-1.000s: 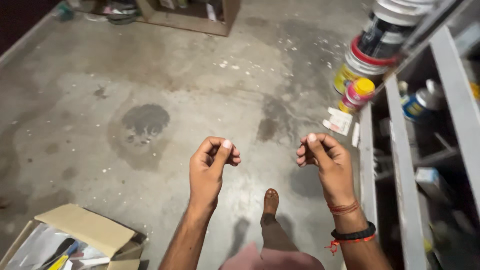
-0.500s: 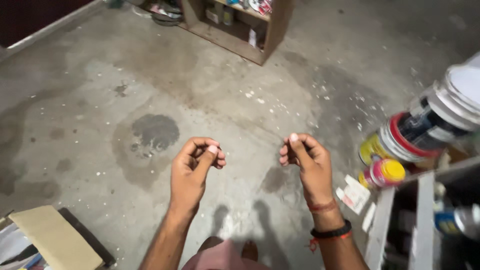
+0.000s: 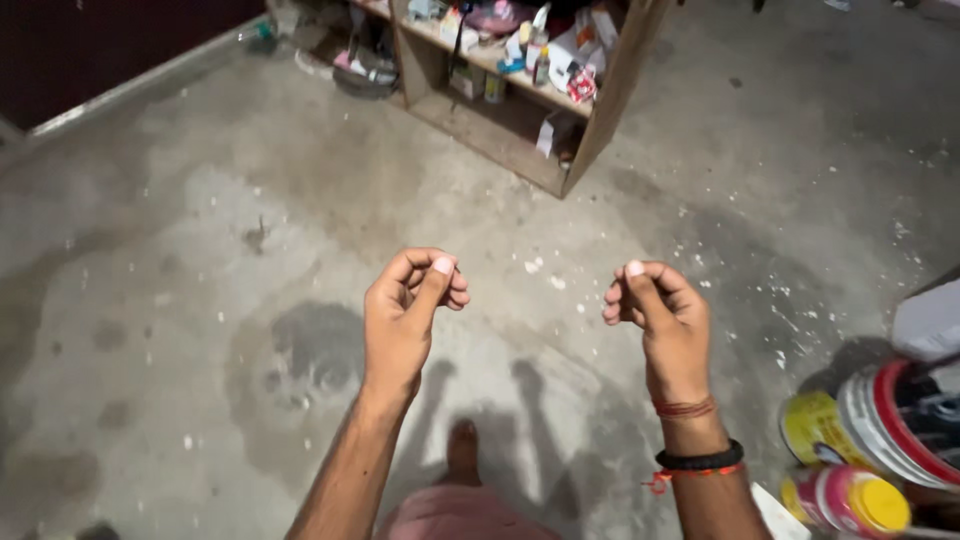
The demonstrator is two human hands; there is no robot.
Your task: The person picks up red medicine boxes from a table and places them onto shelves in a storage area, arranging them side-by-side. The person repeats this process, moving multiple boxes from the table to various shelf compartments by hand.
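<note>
Grey concrete floor (image 3: pixel 200 200) fills most of your view, stained dark in patches and flecked with white specks. Your left hand (image 3: pixel 405 310) is raised in front of you, fingers curled in narrow, thumb tip pressed against the side of the forefinger. Whether anything small sits in that pinch, you cannot tell from this view. Your right hand (image 3: pixel 660 315) is held level with it, well apart, in the same pose: fingers curled tight, thumb on top. Nothing visible between the fingers there either. Red thread (image 3: pixel 685 407) circles the right wrist, and a black band (image 3: pixel 700 460) with an orange knot lies just below it.

Wooden shelf unit (image 3: pixel 600 100) stands on the floor at top centre, well away from both hands, its shelves crowded with small bottles and boxes. Paint cans (image 3: pixel 880 420) lie at the right edge near your right forearm, one with a yellow end, one red-rimmed. Small tin with a yellow lid (image 3: pixel 850 500) sits just below them. Your foot (image 3: pixel 462 450) shows between the forearms, with two arm shadows on the floor above it.
</note>
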